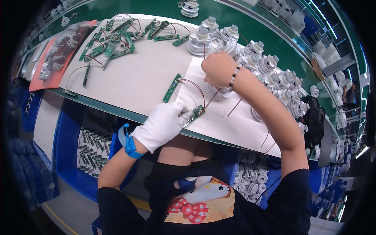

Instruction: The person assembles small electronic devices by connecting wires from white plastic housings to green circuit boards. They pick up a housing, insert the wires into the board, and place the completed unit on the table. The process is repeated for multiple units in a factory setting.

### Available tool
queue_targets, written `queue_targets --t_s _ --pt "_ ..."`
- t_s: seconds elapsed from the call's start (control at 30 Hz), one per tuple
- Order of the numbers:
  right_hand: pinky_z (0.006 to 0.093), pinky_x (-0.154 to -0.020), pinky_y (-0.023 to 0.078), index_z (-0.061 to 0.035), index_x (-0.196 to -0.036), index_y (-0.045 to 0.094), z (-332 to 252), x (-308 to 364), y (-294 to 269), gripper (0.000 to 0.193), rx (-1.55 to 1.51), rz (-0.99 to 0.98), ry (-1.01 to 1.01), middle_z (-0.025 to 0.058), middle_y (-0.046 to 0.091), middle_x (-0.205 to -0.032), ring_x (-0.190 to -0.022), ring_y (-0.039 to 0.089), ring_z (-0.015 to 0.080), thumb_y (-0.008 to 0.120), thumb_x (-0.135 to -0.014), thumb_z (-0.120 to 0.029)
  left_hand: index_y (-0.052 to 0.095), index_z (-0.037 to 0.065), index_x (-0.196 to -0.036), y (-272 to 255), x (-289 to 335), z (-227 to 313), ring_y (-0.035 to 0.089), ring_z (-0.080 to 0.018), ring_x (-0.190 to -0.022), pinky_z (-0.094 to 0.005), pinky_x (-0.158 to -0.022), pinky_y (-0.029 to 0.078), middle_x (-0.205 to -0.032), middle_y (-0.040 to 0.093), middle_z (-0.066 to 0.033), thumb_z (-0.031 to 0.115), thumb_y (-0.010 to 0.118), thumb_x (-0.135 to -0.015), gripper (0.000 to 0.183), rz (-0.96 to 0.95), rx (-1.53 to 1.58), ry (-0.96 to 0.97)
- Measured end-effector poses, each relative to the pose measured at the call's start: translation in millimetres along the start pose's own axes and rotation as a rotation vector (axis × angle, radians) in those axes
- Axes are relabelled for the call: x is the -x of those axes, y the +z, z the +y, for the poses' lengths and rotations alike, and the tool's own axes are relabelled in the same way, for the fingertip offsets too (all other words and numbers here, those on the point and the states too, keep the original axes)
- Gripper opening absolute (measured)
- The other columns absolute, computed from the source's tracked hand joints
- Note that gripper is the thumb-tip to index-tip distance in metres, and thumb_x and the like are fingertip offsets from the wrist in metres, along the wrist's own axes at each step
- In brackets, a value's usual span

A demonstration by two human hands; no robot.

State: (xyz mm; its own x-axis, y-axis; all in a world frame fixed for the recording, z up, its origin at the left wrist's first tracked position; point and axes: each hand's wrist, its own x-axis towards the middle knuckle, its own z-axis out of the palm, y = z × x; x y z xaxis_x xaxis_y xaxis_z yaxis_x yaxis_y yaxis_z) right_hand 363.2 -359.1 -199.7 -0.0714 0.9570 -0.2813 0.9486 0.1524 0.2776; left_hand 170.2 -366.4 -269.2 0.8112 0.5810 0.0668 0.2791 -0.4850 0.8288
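1. Pinched in the gloved left hand (163,124), a small green circuit board (196,113) sits at the near edge of the white sheet (149,78).
2. Clenched, the bare right hand (217,69) presses on a white round part (220,92), joined to the board by red wires (196,87).
3. Judged step: wiring board to part; next calls for steady wire seating.
4. Both forearms reach forward, the right wrist bent down.
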Motion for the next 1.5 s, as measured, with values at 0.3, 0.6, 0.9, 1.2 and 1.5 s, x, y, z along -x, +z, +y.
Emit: queue_targets --t_s 0.3,0.6,0.9,1.2,1.5 --pt "0.0303 -0.059 0.048 0.0026 -0.076 0.061 11 1 -17 0.012 -0.745 0.127 -0.125 0.0123 0.063 -0.068 -0.062 0.062 0.0176 0.061 -0.077 -0.010 0.061 -0.003 -0.079 -1 1 -3 0.053 -0.0165 -0.049 -0.0288 -0.050 0.043 -0.056 0.054 -0.0138 0.008 0.057 -0.082 0.012 -0.012 0.030 0.002" --pt "0.0217 -0.060 0.048 0.0058 -0.082 0.062 15 31 -25 0.016 -1.018 0.073 -0.202 0.0054 0.062 -0.070 -0.062 0.058 0.0091 0.061 -0.081 -0.010 0.062 -0.004 -0.081 -3 1 -1 0.052 -0.0100 -0.053 -0.0264 -0.051 0.043 -0.057 0.055 -0.0094 0.008 0.057 -0.082 0.013 -0.003 0.061 -0.046" --pt "0.0237 -0.053 0.047 -0.0012 -0.077 0.067 -5 49 -15 0.012 -0.865 0.501 -0.214 0.0085 0.063 -0.063 -0.052 0.059 0.0151 0.064 -0.074 -0.012 0.062 -0.005 -0.093 1 12 2 0.055 -0.0062 -0.066 -0.0225 -0.060 0.046 -0.073 0.063 -0.0077 0.010 0.060 -0.082 0.019 0.096 0.147 -0.065" --pt "0.0293 -0.048 0.045 -0.0047 -0.066 0.054 -17 67 -3 0.006 0.055 0.860 -0.433 0.0038 0.047 -0.067 -0.060 0.054 0.0159 0.057 -0.061 -0.008 0.063 -0.002 -0.087 -5 14 9 0.056 -0.0133 -0.057 -0.0262 -0.054 0.044 -0.065 0.058 -0.0125 0.009 0.062 -0.077 0.015 0.016 -0.032 -0.089" --pt "0.0337 -0.060 0.046 -0.0031 -0.068 0.057 -21 63 16 0.005 -0.369 0.483 -0.458 0.0070 0.052 -0.070 -0.071 0.055 0.0223 0.059 -0.066 -0.006 0.062 -0.004 -0.086 1 15 -2 0.059 -0.0183 -0.063 -0.0272 -0.058 0.045 -0.070 0.060 -0.0142 0.007 0.061 -0.078 0.014 0.175 0.004 -0.042"
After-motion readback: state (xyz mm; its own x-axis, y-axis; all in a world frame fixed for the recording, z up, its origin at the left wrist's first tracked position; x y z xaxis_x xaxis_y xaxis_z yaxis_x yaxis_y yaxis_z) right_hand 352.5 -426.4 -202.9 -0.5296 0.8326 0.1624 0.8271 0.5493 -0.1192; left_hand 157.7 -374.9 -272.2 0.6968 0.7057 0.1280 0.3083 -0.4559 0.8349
